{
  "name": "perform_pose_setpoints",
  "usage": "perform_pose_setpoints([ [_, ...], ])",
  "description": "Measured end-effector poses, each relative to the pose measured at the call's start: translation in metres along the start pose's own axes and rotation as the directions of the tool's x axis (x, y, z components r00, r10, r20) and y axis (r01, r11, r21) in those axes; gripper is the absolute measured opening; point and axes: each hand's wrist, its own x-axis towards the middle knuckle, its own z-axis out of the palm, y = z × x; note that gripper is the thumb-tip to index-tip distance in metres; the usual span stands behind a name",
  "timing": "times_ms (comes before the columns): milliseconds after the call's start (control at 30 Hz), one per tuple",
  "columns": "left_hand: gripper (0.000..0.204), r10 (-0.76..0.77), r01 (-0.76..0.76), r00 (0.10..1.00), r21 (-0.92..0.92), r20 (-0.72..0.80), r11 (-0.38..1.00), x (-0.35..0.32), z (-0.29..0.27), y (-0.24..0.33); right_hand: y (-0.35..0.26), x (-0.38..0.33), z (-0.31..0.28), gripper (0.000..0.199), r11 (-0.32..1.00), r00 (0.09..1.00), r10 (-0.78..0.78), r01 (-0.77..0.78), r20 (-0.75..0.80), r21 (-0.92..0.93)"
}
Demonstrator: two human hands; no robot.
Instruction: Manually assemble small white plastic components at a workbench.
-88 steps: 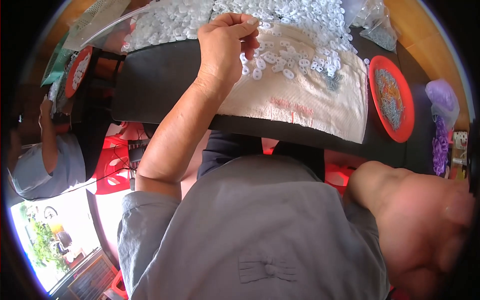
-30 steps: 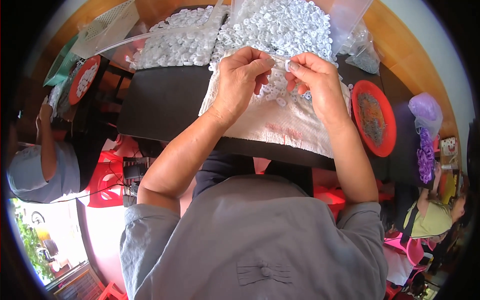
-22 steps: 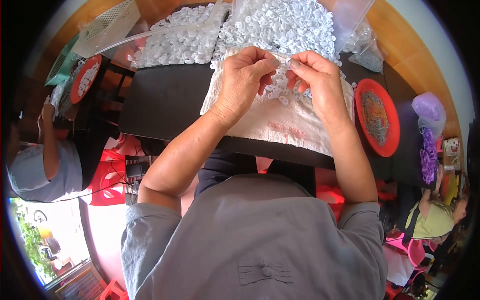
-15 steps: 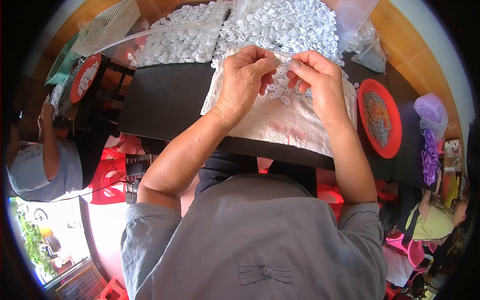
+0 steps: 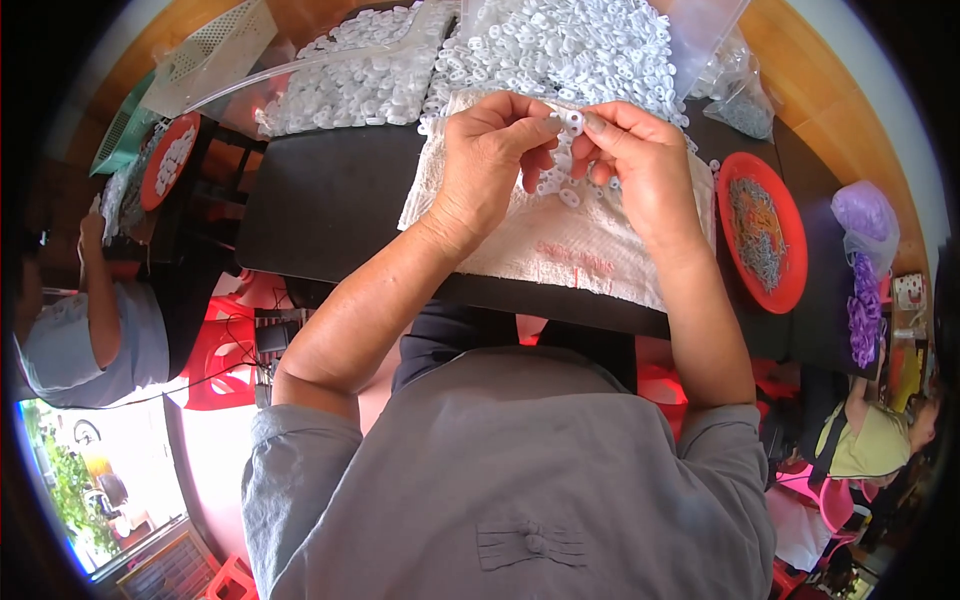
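Note:
Above a pale towel (image 5: 520, 235), my two hands meet, fingers closed in pinches. Between the thumb and forefinger of my right hand (image 5: 645, 150) is a small white oval plastic piece (image 5: 573, 122), its holes showing. My left hand (image 5: 490, 145) pinches right beside that piece; what its fingertips grip is too small to make out. Below the fingers, several loose white pieces (image 5: 568, 198) like it lie on the towel. A large heap of the same white pieces (image 5: 570, 50) spreads just beyond my hands.
A bag of white pieces (image 5: 350, 95) lies at the far left of the dark table (image 5: 320, 210). To the right are a red plate (image 5: 795, 245) of thin grey and orange bits and a purple bundle (image 5: 865, 300). Other people (image 5: 95, 340) sit at both sides.
The white piece between my fingertips now shows its holes, where before it was mostly hidden. My hands have barely moved.

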Motion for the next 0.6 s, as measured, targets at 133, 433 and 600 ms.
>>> perform_pose_setpoints([
  [133, 0.011, -0.025, 0.026, 0.999, -0.02, 0.02, 0.999, 0.0001, -0.0001, 0.0006, 0.0, -0.0004, -0.0037, 0.02, 1.0, 1.0, -0.019, 0.019, 0.016, 0.007],
  [433, 0.01, -0.024, 0.024, 0.999, -0.003, 0.045, 1.0, -0.0012, 0.0015, 0.0015, 0.0028, -0.0012, 0.0016, 0.018, 0.996, 0.996, -0.084, 0.083, -0.007, -0.04],
  [600, 0.012, -0.038, 0.034, 0.997, 0.054, 0.067, 0.998, -0.0018, -0.0004, -0.0007, 0.0014, -0.0033, -0.0066, 0.016, 0.999, 0.999, -0.034, 0.034, -0.011, 0.025],
])
